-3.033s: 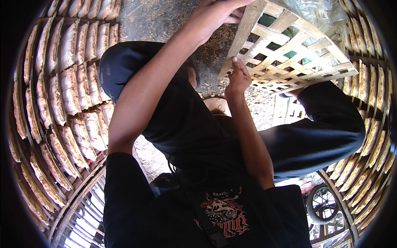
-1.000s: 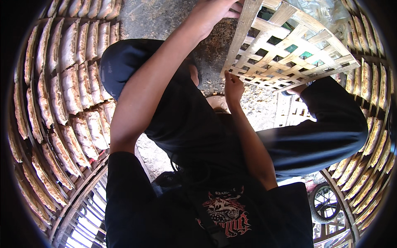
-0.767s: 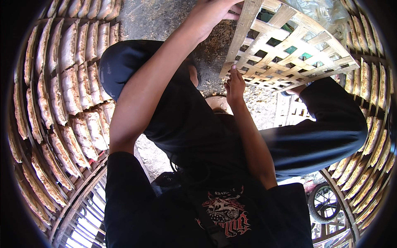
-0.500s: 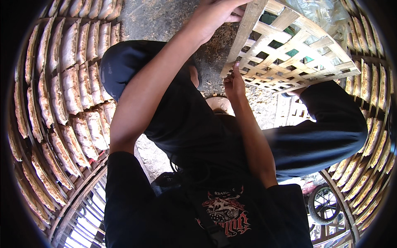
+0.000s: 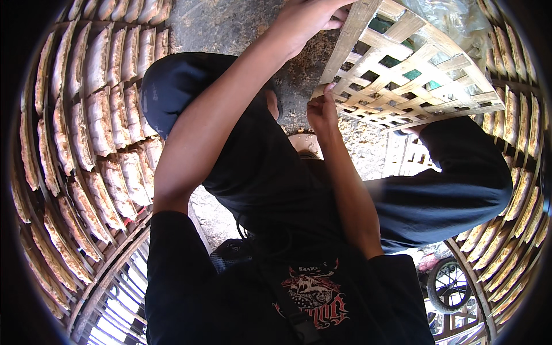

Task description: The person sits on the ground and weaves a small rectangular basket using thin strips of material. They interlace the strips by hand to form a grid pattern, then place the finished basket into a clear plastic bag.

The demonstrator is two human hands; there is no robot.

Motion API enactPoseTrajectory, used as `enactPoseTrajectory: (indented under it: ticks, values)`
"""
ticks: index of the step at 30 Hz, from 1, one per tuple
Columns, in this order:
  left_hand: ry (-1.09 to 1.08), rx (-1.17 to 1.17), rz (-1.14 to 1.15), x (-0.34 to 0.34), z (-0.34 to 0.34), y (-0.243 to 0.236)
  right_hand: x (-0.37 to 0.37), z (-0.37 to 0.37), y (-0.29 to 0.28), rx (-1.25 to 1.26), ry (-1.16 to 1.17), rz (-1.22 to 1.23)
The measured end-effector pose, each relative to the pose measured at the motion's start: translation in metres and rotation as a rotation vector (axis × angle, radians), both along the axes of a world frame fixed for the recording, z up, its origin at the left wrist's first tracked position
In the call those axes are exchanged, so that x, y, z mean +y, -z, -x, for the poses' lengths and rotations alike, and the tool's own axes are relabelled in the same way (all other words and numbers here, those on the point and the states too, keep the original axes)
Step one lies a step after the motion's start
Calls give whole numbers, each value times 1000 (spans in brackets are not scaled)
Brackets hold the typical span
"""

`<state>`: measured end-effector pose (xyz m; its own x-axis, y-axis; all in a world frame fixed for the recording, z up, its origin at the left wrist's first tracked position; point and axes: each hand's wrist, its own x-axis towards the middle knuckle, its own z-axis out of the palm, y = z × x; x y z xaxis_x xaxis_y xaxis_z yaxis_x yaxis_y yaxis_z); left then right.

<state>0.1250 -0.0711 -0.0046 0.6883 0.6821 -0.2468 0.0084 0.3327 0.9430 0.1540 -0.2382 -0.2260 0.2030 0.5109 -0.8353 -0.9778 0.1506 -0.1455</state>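
A woven bamboo lattice panel point(image 5: 397, 72) with wooden edge strips stands tilted at the upper right. My left hand point(image 5: 305, 24) grips its left edge strip near the top of the picture, and some fingers are hidden behind the strip. Lower along the same strip, my right hand point(image 5: 323, 110) pinches the near left corner, thumb up and fingers curled under. Green and clear plastic shows through the gaps in the weave.
Clear plastic sheeting point(image 5: 454, 20) lies behind the panel. Slatted racks with rows of pale pieces point(image 5: 106, 123) rise on both sides. My bent knees point(image 5: 178, 92) flank the work. A small spoked wheel point(image 5: 450, 286) is at the lower right.
The panel has shifted slightly right, and my left hand has moved with it. My right hand has edged a little left at the corner, still gripping.
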Motion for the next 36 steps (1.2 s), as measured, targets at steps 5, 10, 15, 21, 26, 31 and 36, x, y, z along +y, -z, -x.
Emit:
enactPoseTrajectory:
  ticks: [5, 10, 15, 21, 26, 31, 36]
  values:
    - [16, -4, -24, 1, -1, 1, 0, -2, -4, 20, 5, 0]
    - [9, 13, -48, 0, -2, 0, -6, -4, 7, -13, -47, -44]
    - [-4, 37, -44, 1, -2, -1, -5, -9, 7, 29, -41, 48]
    - [14, 36, -37, 4, 0, 0, -15, -7, 13, 65, 34, -161]
    - [8, 13, -44, 2, 0, -2, -10, -9, -6, 35, 21, -139]
    - [9, -9, -31, 1, -2, 0, -4, -7, 2, -77, -85, -40]
    - [-10, -19, -22, -1, 0, 0, -7, -8, 2, -111, -180, -51]
